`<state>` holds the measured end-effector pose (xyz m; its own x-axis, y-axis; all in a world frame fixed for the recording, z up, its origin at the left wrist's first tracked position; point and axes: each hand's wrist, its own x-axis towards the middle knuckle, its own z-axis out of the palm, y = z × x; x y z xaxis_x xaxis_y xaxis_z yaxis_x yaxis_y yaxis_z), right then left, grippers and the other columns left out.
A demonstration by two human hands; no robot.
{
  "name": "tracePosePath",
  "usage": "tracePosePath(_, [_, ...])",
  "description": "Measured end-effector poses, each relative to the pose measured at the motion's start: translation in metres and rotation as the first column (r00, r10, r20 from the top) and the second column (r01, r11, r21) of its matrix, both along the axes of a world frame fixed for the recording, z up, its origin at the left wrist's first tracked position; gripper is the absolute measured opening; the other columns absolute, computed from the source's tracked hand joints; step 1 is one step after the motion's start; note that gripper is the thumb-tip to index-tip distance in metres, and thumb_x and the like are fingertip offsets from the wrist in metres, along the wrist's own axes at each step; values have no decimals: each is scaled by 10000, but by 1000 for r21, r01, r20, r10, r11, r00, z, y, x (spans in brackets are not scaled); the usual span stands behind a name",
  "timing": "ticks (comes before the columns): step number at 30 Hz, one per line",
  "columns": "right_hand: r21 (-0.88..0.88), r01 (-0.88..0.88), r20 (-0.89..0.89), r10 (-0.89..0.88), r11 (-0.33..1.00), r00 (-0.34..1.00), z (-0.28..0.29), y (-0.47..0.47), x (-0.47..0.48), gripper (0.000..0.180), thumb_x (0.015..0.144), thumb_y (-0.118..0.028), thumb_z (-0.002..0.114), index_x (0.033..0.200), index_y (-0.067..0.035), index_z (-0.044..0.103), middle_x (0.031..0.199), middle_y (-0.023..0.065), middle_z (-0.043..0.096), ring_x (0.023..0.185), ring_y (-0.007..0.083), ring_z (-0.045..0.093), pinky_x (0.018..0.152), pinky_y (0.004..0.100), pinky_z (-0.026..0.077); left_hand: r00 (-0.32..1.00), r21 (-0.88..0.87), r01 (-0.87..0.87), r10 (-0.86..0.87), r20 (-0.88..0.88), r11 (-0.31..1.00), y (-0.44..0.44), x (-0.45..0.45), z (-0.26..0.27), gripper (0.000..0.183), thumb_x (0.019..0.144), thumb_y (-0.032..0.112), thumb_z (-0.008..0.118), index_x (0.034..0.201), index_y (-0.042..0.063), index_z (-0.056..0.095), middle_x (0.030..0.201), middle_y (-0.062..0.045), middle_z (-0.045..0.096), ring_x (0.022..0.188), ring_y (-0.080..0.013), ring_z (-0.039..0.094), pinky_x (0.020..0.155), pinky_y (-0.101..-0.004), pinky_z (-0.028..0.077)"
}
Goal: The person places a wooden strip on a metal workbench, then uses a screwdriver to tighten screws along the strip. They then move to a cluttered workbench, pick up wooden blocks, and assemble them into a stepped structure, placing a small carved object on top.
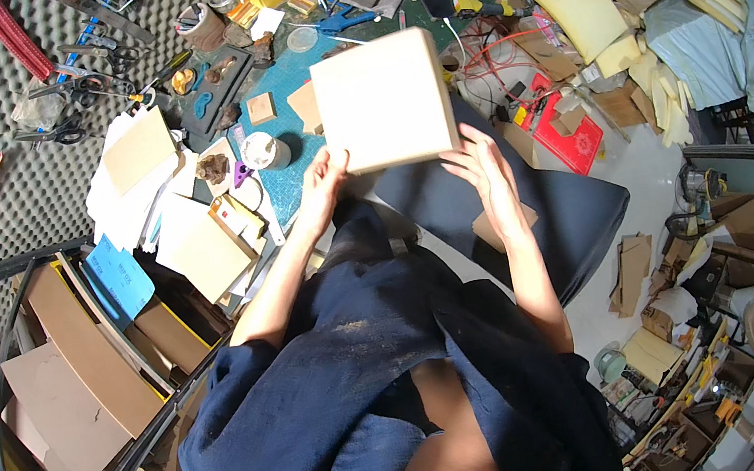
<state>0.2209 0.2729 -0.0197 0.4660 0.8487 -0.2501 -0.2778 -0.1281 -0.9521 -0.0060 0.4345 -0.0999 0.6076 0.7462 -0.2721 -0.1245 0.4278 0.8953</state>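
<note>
A thick, pale cream slab (382, 99), squarish with rounded edges, is held up between my two hands above the front of the workbench. My left hand (324, 185) grips its lower left corner, the thumb lying along the edge. At the lower right corner are the fingers of my right hand (487, 164), spread somewhat and supporting the slab. Part of a teal cutting mat (301, 192) is hidden behind the slab. Beyond my left hand stands a white tub (265, 151) with pale residue in it. Two small tan blocks, one square (261, 108) and one partly covered (307, 108), lie on the mat.
A black padded surface (563, 208) extends under my right forearm, with a tan piece (524, 215) on it. Papers and a beige board (204, 250) lie left. Scissors (84, 85) hang on grey foam. Red cables (493, 57) and a red box (562, 127) are at the right.
</note>
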Motion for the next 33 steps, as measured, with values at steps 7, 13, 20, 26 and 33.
tracePosePath(7, [121,124,31,-129,985,991,-19,-23,-9,457,1034,-296,640,1368,-7,524,1265,53,600,1154,109,541,1011,292,430,985,133,172,-174,-1,976,-67,-4,57,542,951,188,755,1378,28,461,1248,-70,637,1176,-135,568,1047,-314,423])
tracePosePath(13, [5,26,-269,-23,1000,963,-34,-32,-20,775,1064,-614,364,1577,-36,299,1580,120,398,1427,234,416,1182,402,341,945,311,316,-268,-188,896,-75,-14,126,783,938,319,760,1514,15,325,1312,-165,610,1226,-225,584,1066,-381,447])
tracePosePath(20, [-17,-52,-395,41,998,918,-21,5,-53,809,1038,-694,293,1568,-84,326,1531,114,458,1394,259,466,1147,418,402,964,389,249,-264,-15,887,-54,-15,159,940,956,337,729,1623,15,149,1549,-218,411,1437,-267,399,1170,-410,331])
tracePosePath(26, [61,-145,-488,156,988,859,-23,31,-79,807,1027,-688,361,1552,-75,353,1505,95,486,1357,224,494,1123,389,422,988,482,4,-77,133,876,1,-29,182,803,946,224,734,1601,86,291,1569,-181,429,1439,-258,426,1169,-409,363])
tracePosePath(33, [126,-191,-500,228,974,835,-18,55,-116,816,1006,-672,466,1558,-85,334,1506,73,470,1371,209,466,1119,381,420,991,467,-32,-32,127,884,31,-70,195,272,902,117,784,1136,35,672,1263,-112,698,1227,-227,638,1046,-381,504])
